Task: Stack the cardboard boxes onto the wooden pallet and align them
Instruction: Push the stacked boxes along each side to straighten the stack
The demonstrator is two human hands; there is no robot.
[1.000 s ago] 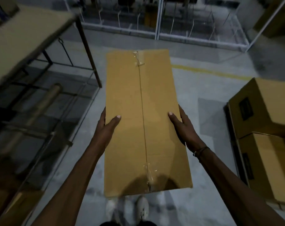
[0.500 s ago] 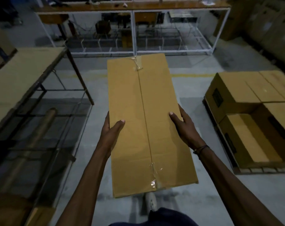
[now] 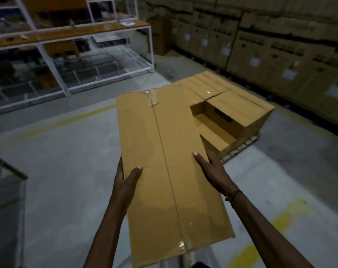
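I carry a long taped cardboard box (image 3: 164,161) in front of me, its seam running away from me. My left hand (image 3: 126,178) grips its left edge, thumb on top. My right hand (image 3: 212,169) grips the right edge the same way. Ahead and to the right, the stacked boxes (image 3: 239,105) sit on the wooden pallet (image 3: 239,147), whose slats show at the near right edge. The stack has a lower gap (image 3: 214,130) in its top layer, right beside the carried box's far right side.
A white-framed shelf rack (image 3: 71,55) stands at the back left. A wall of labelled cartons (image 3: 280,45) runs along the right. A metal table corner (image 3: 7,171) sits at the left edge. Yellow floor markings (image 3: 280,219) cross the concrete.
The view has swung right and closer to the pallet; the stacked boxes now lie just beyond the carried box. Both hands keep the same grip.
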